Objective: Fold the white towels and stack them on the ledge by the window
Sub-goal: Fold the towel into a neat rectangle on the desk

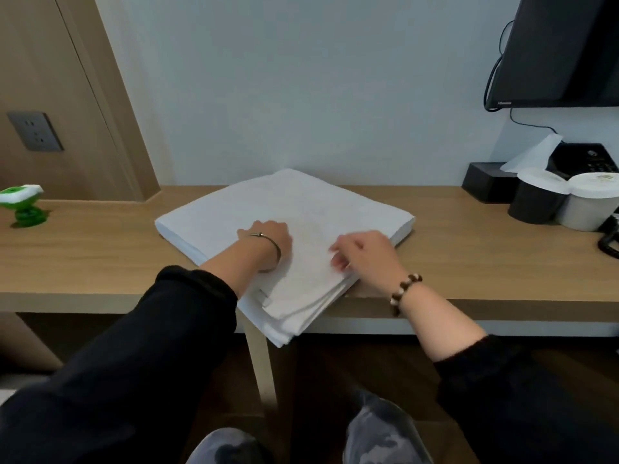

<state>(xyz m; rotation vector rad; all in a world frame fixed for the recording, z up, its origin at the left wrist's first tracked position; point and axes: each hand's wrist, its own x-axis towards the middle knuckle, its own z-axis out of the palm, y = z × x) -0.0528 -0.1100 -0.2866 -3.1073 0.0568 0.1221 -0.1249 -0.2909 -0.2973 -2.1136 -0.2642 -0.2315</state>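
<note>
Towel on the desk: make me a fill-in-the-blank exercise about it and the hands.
1. The left hand and the right hand rest on the folded ___ towel.
2. The towel's near corner hangs over the wooden desk at its ___ edge.
3. The left wrist carries a metal bangle, the right wrist a ___ bracelet.
4. The plastic item at the desk's left end is white and ___.

Missing words: white; front; beaded; green.

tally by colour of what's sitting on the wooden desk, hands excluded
White: 2 (folded white towel pile, white cup with lid)
Black: 3 (black tissue box, black cup with white lid, black desk telephone)
Green: 1 (green-and-white plastic gadget)
Total: 6
</note>
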